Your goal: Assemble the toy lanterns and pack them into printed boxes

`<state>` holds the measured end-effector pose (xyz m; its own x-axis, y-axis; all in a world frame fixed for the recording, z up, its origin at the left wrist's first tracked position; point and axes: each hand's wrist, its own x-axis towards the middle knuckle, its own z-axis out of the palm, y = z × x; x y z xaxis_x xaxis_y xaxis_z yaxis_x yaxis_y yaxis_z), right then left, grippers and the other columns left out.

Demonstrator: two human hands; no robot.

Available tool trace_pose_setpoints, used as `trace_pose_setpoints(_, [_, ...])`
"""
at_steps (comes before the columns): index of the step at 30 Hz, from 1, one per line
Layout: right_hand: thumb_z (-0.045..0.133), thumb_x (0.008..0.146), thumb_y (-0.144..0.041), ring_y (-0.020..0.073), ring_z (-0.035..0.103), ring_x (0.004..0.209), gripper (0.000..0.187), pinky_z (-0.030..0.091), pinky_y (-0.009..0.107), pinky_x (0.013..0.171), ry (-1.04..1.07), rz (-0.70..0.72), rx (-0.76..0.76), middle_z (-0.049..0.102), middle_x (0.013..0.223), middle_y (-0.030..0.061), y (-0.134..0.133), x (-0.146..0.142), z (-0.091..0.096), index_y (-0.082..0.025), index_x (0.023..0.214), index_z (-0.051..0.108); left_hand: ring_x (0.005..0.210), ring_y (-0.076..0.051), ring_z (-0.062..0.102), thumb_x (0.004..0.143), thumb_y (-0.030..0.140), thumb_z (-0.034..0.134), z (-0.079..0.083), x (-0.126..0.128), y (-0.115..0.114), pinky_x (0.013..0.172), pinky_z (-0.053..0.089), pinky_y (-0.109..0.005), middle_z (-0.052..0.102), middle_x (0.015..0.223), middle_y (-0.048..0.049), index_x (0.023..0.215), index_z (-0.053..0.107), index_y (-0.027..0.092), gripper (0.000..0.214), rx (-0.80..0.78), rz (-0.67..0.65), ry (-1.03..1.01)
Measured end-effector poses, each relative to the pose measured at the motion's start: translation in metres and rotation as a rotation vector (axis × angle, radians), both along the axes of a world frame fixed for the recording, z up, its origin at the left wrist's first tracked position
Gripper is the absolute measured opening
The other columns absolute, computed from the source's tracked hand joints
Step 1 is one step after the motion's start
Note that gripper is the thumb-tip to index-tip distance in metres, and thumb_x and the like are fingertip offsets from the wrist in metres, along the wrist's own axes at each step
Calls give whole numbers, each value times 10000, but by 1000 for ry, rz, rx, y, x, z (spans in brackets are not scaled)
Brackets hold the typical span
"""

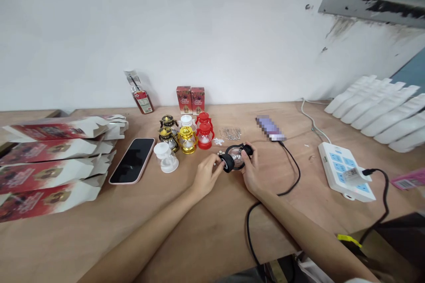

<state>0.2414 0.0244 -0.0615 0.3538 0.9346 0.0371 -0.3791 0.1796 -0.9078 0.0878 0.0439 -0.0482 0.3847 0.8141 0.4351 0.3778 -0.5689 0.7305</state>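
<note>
A small black toy lantern (237, 157) with a clear globe lies on its side between my hands, just above the table. My left hand (206, 174) has its fingers closed on the round black base (227, 162) at the lantern's left end. Whether that base is joined to the globe I cannot tell. Around the globe and black top closes my right hand (251, 171), thumb on the near side. Beyond them lie a white snowflake-shaped piece (218, 141) and several small metal hooks or pins (231, 133). Small round pale bits sit by my left fingertips.
Several finished-looking lanterns in red (205, 136), gold (187, 139), white and black-gold stand left of centre, near a white one (166, 158). Also here: a phone (133, 161), flat red boxes (55, 170), a bottle (142, 99), a power strip (345, 170), a black cable (295, 177) and white foam pieces (375, 110).
</note>
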Motion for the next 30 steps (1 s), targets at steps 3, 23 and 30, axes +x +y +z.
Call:
trace_pose_setpoints(3, [635, 748, -469, 187, 610, 870, 581, 574, 310, 604, -28, -12, -24, 578, 1094, 23, -1, 0, -1, -342, 1256, 383, 727, -155, 494, 916, 247, 372, 0, 0, -2, 673, 394, -262, 522, 776, -23, 730, 438, 197, 203, 86, 0, 114])
trace_pose_setpoints(23, [611, 755, -483, 201, 563, 1060, 537, 527, 375, 850, -221, -68, 37, 581, 1144, 32, -1, 0, -6, -295, 1230, 445, 720, -196, 513, 862, 179, 427, 3, 2, -5, 660, 337, -305, 567, 753, -29, 748, 474, 192, 124, 190, 198, 458])
trace_pose_setpoints(30, [617, 750, -490, 198, 565, 1049, 563, 540, 347, 818, -198, -64, 29, 571, 1161, 35, -1, -2, -5, -299, 1246, 431, 736, -197, 517, 866, 203, 433, 6, 1, -5, 664, 326, -308, 565, 739, -23, 712, 445, 196, 155, 152, 194, 436])
